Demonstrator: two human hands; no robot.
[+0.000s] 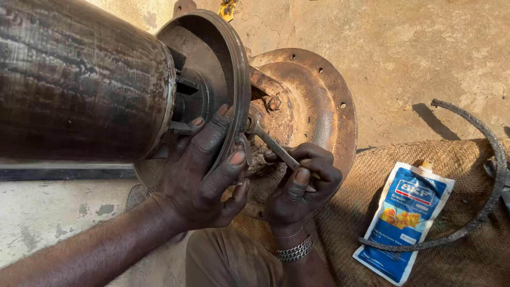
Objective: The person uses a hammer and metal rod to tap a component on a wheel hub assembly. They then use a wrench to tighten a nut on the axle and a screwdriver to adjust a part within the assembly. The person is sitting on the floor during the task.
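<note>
A big dark cylinder [79, 79] lies sideways, its round end housing [234, 79] braced by the left hand [199, 175] gripping the rim, so the right hand [300, 186], clenched on a spanner [271, 141], can work beside the rusty flange [319, 101].

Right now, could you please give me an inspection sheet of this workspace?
Surface: bare concrete floor, stained; burlap mat at lower right.
Job's things: dark cylinder lying on its side, its round end cover next to a rusty flange with bolt holes; spanner set between cover and flange.
Clutter: blue grease pouch and curved worn gasket strip on the mat.
Grippers: left hand grips the cover's rim; right hand holds the spanner.
Cables: nothing seen.
Surroundings: yellow object at top edge, unclear.
</note>
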